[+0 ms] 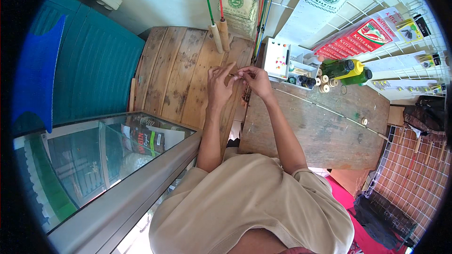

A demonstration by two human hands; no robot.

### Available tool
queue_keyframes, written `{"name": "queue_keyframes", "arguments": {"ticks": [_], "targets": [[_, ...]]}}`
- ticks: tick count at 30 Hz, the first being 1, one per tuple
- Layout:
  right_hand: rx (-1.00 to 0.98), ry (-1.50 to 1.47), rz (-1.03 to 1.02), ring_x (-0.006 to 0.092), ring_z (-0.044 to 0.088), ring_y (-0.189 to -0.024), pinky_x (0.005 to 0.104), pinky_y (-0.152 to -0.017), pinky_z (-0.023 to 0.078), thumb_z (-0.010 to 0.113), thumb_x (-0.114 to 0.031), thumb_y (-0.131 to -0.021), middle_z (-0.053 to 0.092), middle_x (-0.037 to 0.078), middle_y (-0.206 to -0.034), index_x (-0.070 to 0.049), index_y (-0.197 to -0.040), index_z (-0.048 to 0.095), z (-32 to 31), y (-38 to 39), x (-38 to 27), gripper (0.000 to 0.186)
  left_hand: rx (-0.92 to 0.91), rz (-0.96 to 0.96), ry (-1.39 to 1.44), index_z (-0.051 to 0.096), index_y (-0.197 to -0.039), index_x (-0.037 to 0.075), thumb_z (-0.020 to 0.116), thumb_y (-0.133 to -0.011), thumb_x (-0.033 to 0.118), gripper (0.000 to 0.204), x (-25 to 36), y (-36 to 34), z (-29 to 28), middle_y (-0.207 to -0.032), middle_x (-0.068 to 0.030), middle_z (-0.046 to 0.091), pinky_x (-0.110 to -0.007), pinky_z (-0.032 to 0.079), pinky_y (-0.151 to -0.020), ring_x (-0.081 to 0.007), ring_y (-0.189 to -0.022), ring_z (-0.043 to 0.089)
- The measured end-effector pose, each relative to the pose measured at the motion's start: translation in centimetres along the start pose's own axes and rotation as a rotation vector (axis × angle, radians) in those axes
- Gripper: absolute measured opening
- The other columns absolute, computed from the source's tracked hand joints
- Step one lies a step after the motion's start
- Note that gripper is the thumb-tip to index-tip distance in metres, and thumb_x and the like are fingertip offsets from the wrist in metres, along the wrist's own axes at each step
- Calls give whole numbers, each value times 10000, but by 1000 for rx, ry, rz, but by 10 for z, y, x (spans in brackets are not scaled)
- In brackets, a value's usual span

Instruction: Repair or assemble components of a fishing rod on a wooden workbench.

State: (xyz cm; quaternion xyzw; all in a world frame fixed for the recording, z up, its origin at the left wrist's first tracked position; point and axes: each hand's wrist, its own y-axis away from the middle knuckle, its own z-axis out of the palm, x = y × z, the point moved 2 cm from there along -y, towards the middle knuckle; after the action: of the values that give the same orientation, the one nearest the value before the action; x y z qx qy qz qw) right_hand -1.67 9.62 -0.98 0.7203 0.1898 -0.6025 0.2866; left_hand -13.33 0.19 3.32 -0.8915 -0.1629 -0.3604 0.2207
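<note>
Fingertips of left hand [219, 86] and right hand [257, 82] curl together at upper centre, over wooden planks [181, 73], apparently pinching a small item [235, 74] too tiny to identify. Handwork looks unfinished; how much remains cannot be told.

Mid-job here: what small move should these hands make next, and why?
I'd suggest tilting the right hand slightly outward while the left hand holds steady. The two come close together over the plank table, and whatever lies between them is too small to make out, so a clearer view would probably help.
</note>
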Motion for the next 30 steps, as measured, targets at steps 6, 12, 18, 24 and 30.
{"name": "queue_keyframes", "arguments": {"ticks": [6, 12, 18, 24, 30], "targets": [[-34, -66, -81, 87, 601, -686, 231, -604, 489, 577, -12, -908, 688, 66, -834, 47, -1006, 653, -1, 2, 0, 137, 29, 11, -61, 718, -989, 125, 655, -792, 47, 222, -15, 3, 7, -937, -51, 691, -371, 436, -861, -286, -923, 547], [7, 197, -38, 104, 636, -725, 252, -661, 511, 560, 25, -879, 697, 79, -824, 39, -988, 670, -7, 8, -13, 155, 162, -39, -131, 721, -961, 116, 645, -784, 26, 213, -20, 3, -2, -921, -43, 688, -362, 449, -833, -276, -916, 552], [109, 291, -141, 259, 664, -684, 344, -652, 507, 647, -83, -827, 677, 197, -826, 4, -941, 694, -5, 6, -8, 151, 158, -155, -165, 717, -983, 117, 644, -786, 17, 232, -24, 5, -3, -965, -41, 690, -360, 446, -845, -279, -934, 556], [114, 272, -151, 266, 676, -740, 338, -686, 515, 657, -68, -823, 691, 174, -876, 11, -952, 686, -3, 10, -19, 153, 50, 115, -29, 717, -1021, 121, 649, -802, 42, 242, 12, -2, -2, -966, -65, 693, -360, 444, -870, -289, -996, 550], [90, 232, -206, 246, 674, -739, 329, -695, 515, 644, -54, -833, 692, 168, -854, 21, -949, 681, -10, 16, -25, 144, 55, -7, 45, 716, -933, 104, 673, -793, 99, 147, -13, 2, 4, -881, -43, 698, -385, 442, -829, -273, -918, 574]]}}
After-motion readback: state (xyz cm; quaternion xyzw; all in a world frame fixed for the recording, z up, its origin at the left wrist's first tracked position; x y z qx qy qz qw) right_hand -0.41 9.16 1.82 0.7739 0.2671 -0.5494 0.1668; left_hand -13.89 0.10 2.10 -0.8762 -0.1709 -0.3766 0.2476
